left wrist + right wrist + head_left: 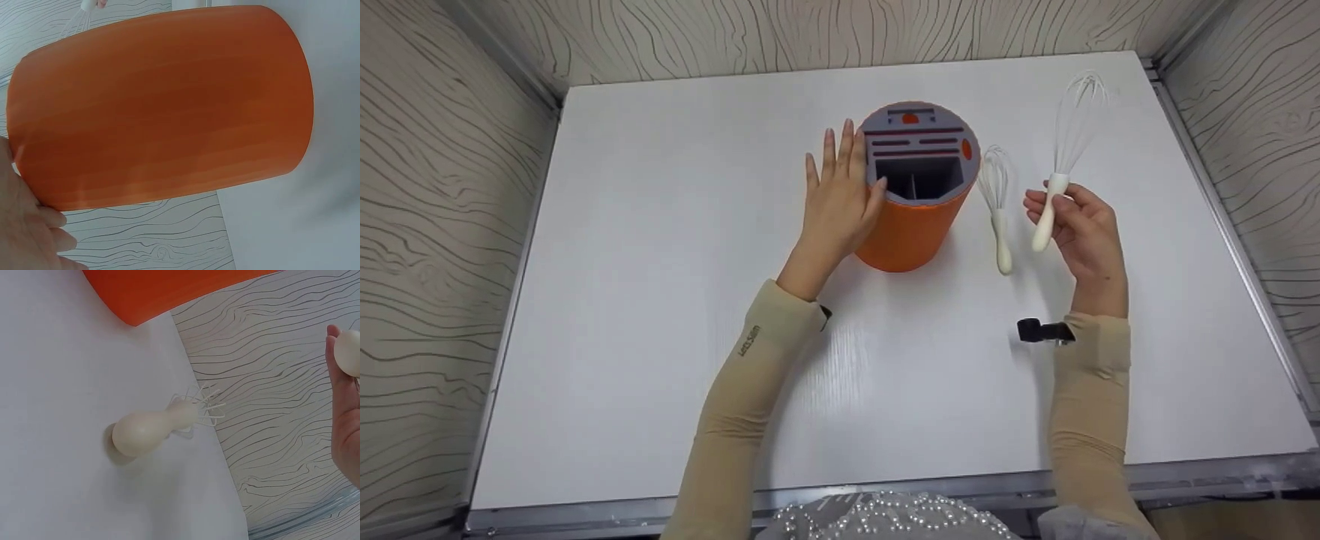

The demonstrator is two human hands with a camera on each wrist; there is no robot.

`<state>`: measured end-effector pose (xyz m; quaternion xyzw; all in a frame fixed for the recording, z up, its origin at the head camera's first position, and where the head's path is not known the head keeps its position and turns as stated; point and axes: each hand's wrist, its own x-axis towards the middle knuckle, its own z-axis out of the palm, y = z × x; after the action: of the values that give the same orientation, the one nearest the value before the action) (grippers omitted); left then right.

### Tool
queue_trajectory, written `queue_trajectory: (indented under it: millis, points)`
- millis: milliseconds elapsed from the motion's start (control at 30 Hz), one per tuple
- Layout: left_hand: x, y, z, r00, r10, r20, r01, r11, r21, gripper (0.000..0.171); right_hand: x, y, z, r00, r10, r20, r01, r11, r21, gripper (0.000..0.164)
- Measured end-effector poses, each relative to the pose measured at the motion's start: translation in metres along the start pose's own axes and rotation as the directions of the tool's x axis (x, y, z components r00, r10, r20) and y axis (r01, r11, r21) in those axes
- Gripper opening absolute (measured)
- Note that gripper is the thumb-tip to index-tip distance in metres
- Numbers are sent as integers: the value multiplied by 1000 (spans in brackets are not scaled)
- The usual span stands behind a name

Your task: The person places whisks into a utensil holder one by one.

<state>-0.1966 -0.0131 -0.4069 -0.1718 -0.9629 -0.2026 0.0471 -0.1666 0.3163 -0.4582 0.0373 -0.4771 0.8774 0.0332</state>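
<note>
An orange cylindrical utensil holder with a grey slotted top stands upright on the white table. My left hand rests against its upper left side, fingers extended and thumb at the rim; the left wrist view shows the holder's orange wall beside that hand. My right hand pinches the cream handle of a large whisk, wires pointing up and away. Between holder and right hand, a smaller whisk lies on the table; its rounded handle shows in the right wrist view.
The white table is bordered by a metal frame edge. Wood-patterned panels stand behind it and at both sides. The holder's top has narrow slots and a larger divided opening.
</note>
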Motion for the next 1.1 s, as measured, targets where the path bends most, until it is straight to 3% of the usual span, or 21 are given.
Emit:
queue_trajectory:
  millis: [500, 1100]
  points:
    - [-1, 0, 1, 999, 23, -50, -23, 1000, 0, 65, -1, 1, 7, 1000, 2, -19, -3, 1000, -27, 21]
    - [0, -1, 3, 998, 24, -50, -24, 1000, 3, 64, 1, -3, 14, 1000, -9, -14, 8, 998, -65, 20]
